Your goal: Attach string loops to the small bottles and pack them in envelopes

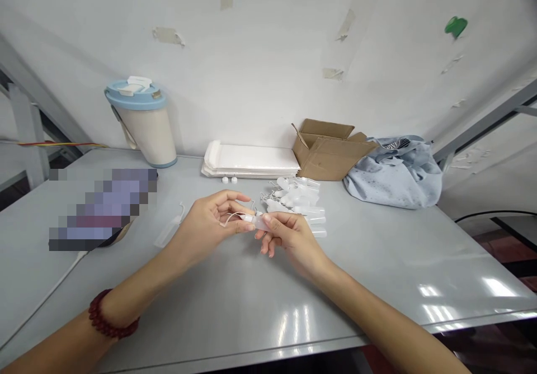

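Above the middle of the table, both hands meet on a small translucent plastic bottle [260,223]. My left hand [208,218] pinches its white capped end between thumb and fingers, and a thin white cord loops out beside them. My right hand [293,236] grips the bottle's body with thumb and forefinger, its other fingers curled beneath. Just behind the right hand lies a pile of similar bottles [300,196] with thin cords. To the left of my left hand, a clear flat plastic piece [168,230] lies on the table, partly hidden by the forearm.
Two small white caps [229,180] sit before a stack of white packets [255,159]. An open cardboard box [331,153] and a grey-blue cloth [394,173] stand right. On the left are a blue-lidded tumbler [149,131], a blurred-out device [103,209] and its white cable [46,296].
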Demonstrator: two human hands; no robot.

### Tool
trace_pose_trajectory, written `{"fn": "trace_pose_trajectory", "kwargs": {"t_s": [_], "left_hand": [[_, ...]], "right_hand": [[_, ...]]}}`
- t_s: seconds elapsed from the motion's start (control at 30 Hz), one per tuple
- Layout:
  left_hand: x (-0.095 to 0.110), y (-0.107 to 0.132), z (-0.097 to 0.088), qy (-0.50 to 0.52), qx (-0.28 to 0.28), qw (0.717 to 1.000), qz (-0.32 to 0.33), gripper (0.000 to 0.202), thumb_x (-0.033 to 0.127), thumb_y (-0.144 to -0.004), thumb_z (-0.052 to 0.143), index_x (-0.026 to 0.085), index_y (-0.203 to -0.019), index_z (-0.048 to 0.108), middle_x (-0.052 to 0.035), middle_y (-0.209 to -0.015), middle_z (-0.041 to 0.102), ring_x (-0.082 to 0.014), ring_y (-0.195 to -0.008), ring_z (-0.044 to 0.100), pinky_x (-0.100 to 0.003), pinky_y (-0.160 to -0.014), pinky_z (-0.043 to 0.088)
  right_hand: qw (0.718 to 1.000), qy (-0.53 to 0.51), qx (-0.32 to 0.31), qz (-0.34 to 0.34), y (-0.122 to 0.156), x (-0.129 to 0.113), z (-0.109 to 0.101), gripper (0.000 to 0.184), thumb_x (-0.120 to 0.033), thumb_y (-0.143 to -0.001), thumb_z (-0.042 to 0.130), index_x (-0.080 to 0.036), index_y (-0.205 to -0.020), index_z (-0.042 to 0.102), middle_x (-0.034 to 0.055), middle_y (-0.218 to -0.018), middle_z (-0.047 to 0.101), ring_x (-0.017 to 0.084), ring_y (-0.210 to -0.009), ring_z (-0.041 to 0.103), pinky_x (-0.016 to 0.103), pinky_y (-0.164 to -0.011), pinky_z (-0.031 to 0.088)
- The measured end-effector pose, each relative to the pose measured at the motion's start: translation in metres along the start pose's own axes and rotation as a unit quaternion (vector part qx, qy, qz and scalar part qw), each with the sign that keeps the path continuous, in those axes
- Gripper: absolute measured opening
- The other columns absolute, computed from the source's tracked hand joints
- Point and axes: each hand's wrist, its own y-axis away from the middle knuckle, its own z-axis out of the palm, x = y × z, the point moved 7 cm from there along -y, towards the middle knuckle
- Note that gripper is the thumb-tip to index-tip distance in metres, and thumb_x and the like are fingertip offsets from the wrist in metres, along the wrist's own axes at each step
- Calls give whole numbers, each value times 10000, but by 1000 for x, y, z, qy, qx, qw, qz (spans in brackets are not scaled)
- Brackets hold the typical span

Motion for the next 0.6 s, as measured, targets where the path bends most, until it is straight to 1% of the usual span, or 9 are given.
{"fn": "trace_pose_trajectory", "kwargs": {"t_s": [0.13,0.23,0.3,0.33,0.4,0.43,0.5,0.6], "left_hand": [[-1,0,2,24,-11,1000,9,443,343,-653,755,181,-1032,592,-53,-942,722,-216,-859,672,-359,-840,521],[0,1,1,14,-8,1000,12,427,386,-662,749,200,-1028,633,-47,-998,716,-221,-917,658,-326,-832,517],[0,0,-1,-30,-4,1000,3,342,434,-715,698,208,-969,673,-32,-933,724,-217,-901,654,-304,-801,516],[0,0,-2,-55,-8,998,-2,301,449,-747,663,205,-922,689,-26,-867,724,-208,-852,656,-295,-767,517],[0,-1,-1,-92,-31,995,-7,282,456,-793,610,195,-847,701,-10,-723,695,-182,-725,642,-277,-691,513],[0,0,0,-98,-45,994,-4,277,447,-802,603,190,-834,701,-3,-686,678,-170,-682,628,-269,-665,509],[2,0,2,-87,-62,994,18,246,411,-801,613,191,-873,695,-3,-737,681,-162,-707,625,-259,-678,511],[10,3,4,-77,-60,991,86,199,337,-812,609,199,-932,688,-20,-943,686,-168,-883,622,-252,-798,504]], "right_hand": [[1000,-6,-2,-14,-1,-1,0,274,-406,-765,680,-135,-811,683,32,-716,665,94,-495,603,205,-467,448],[1000,-21,-3,-16,-1,-2,0,265,-397,-776,672,-135,-819,683,34,-731,668,87,-497,598,201,-470,448],[1000,-22,-2,-17,-1,-2,-1,262,-397,-777,672,-137,-811,681,36,-741,670,84,-495,592,201,-471,449],[1000,-19,-3,-15,-1,-2,-1,265,-401,-776,673,-138,-804,680,36,-739,671,83,-489,587,202,-467,447],[1000,-9,-10,-13,-1,-1,0,280,-414,-781,665,-134,-770,674,26,-684,657,81,-462,568,202,-452,438],[1000,-5,-16,-10,-1,0,0,302,-426,-791,651,-130,-736,667,17,-631,637,78,-442,552,200,-441,430],[1000,-6,-27,3,-2,3,0,365,-456,-817,613,-126,-663,640,-2,-537,584,70,-399,512,193,-411,401],[998,-32,-33,40,-4,11,-2,403,-479,-830,588,-128,-633,609,-6,-537,573,53,-358,467,184,-370,356]]}}
